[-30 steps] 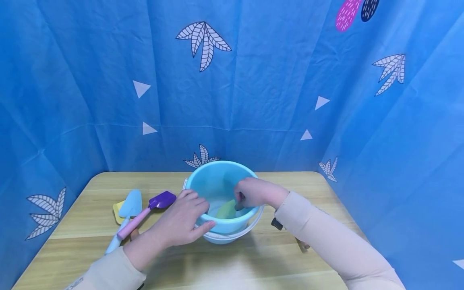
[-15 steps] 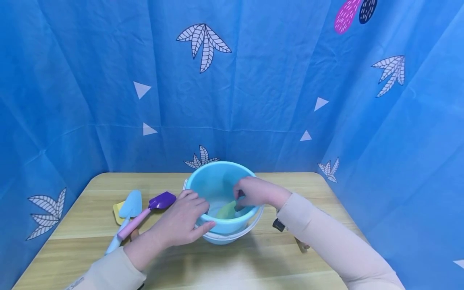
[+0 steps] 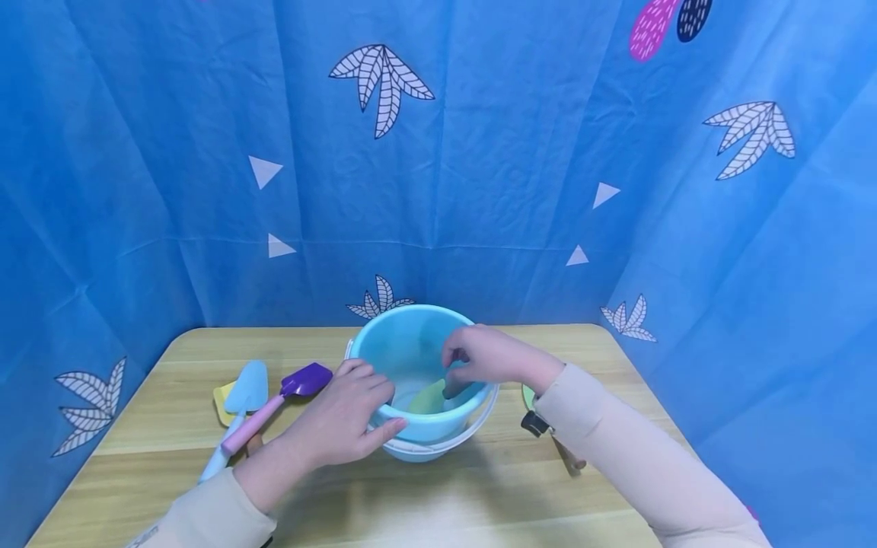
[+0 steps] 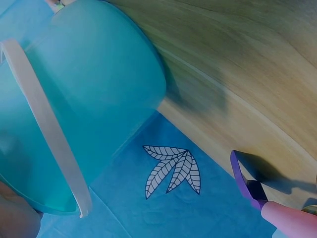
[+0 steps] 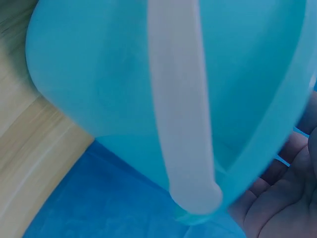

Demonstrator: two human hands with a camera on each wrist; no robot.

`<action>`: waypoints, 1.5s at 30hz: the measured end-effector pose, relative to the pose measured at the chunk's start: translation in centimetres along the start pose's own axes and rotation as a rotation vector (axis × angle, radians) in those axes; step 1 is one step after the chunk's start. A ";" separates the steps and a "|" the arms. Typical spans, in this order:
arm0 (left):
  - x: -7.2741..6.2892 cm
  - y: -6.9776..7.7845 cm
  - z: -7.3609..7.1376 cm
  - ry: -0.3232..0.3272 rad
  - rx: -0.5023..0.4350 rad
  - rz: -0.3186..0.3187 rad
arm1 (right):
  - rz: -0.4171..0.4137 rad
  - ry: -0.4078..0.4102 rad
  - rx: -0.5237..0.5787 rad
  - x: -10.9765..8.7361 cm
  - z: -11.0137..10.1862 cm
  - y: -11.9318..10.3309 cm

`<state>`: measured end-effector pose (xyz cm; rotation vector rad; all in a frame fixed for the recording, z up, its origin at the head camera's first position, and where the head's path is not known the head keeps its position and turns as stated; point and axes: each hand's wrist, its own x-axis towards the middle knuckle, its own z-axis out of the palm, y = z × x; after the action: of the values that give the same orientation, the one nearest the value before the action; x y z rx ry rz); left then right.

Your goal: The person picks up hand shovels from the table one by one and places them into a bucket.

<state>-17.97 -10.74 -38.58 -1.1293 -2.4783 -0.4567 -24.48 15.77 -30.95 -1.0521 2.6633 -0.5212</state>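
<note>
A light blue bucket (image 3: 411, 434) with a white handle (image 3: 473, 432) stands at the middle of the table. My left hand (image 3: 346, 415) grips its near left rim, fingers over the edge and thumb outside. My right hand (image 3: 486, 356) reaches over the right rim, its fingers bent downward and a gap showing between thumb and fingers. Just below these fingertips, inside the bucket, lies a pale green piece (image 3: 428, 398); its kind is unclear. In the right wrist view the bucket wall (image 5: 99, 74) hides the right fingertips.
Left of the bucket lie a purple toy shovel (image 3: 307, 378) with a pink handle, a light blue toy trowel (image 3: 250, 387) and a yellow piece (image 3: 222, 402) beneath it. A green-edged tool with a brown handle (image 3: 571, 459) is partly under the right sleeve. Blue cloth (image 3: 438, 190) surrounds the table.
My right hand has shifted slightly up and right, with its thumb and fingers further apart. The green piece stays in place. My left hand has not moved from the rim.
</note>
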 end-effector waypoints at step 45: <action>0.0 -0.4 0.0 0.001 0.011 0.005 | 0.104 0.220 -0.036 -9.5 -3.7 3.7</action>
<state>-18.28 -10.91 -38.64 -1.1307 -2.4738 -0.4417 -21.16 25.77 -28.33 -0.9057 2.9096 -0.6018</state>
